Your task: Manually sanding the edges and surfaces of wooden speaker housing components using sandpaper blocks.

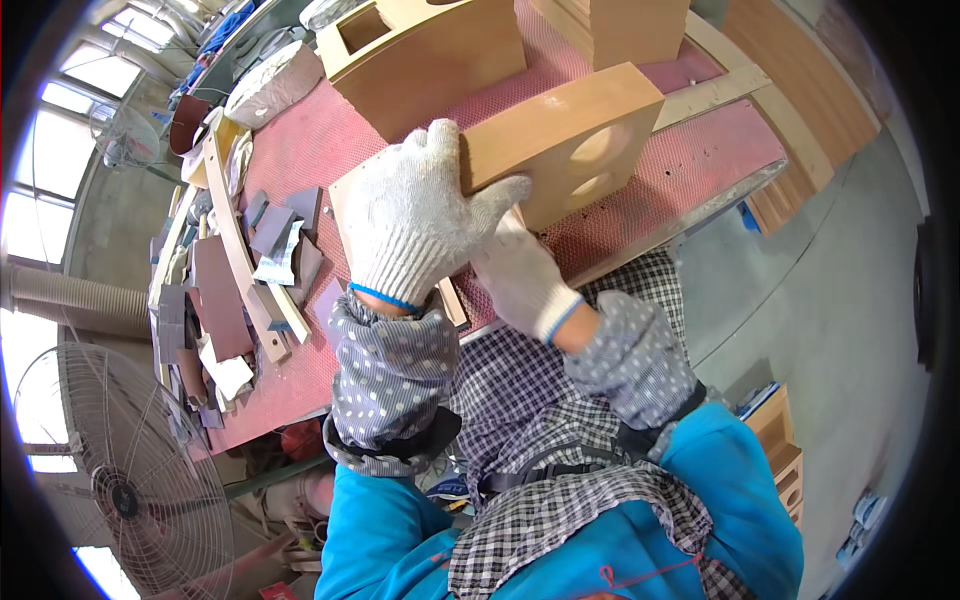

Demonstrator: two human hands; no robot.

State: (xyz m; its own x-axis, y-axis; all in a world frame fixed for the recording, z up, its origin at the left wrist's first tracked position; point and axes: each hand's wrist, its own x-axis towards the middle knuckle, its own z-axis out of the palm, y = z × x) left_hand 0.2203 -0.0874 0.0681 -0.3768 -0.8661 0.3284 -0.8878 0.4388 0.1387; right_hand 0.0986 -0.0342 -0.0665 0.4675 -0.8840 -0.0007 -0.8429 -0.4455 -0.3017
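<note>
A light brown wooden box panel (560, 135) with two round holes lies tilted on the red workbench (300, 150). My left hand (420, 215), in a white knitted glove, grips the panel's near end with the fingers wrapped over its top. My right hand (520, 275), also gloved, is tucked under and behind the left hand at the panel's lower edge. What the right hand holds is hidden by the left hand.
More wooden box parts (420, 50) stand at the back of the bench. Sanding paper scraps and curved wooden strips (245, 260) lie at the left. A standing fan (130, 470) is at lower left. Stacked wooden boxes (785, 455) sit on the grey floor at right.
</note>
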